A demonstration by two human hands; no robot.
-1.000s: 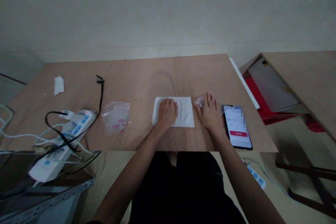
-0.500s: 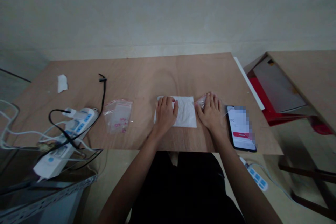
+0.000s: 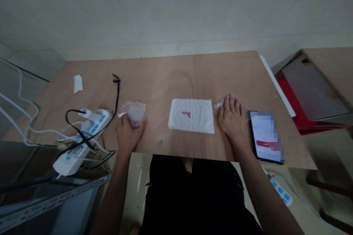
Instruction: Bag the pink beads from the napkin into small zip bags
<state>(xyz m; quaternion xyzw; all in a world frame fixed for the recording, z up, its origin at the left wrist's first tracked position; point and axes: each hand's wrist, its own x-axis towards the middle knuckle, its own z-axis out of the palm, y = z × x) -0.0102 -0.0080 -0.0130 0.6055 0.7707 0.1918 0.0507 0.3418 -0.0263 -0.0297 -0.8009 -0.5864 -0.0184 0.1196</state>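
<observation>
Left hand (image 3: 129,134): positioned at the near part of the left clear bag (image 3: 137,109), on the left of the table (image 3: 157,77). Its grip is spread, thumb to the right of the bag and fingers to the left; firm contact cannot be confirmed. Right hand (image 3: 231,117): palm down, fingers extended, grip flat rather than pinching, covering most of the right clear bag (image 3: 220,103). The phone (image 3: 266,136) lies just beside it, to the right.

The white sheet (image 3: 198,121) lies flat between the hands, touched by neither. A small cluster of pink spots (image 3: 186,114) shows near its middle; whether loose pieces or print cannot be told.

Progress, as judged: the sheet is laid out; the left bag is reached but not lifted; the right bag is covered, not raised. The amount outstanding cannot be established.
</observation>
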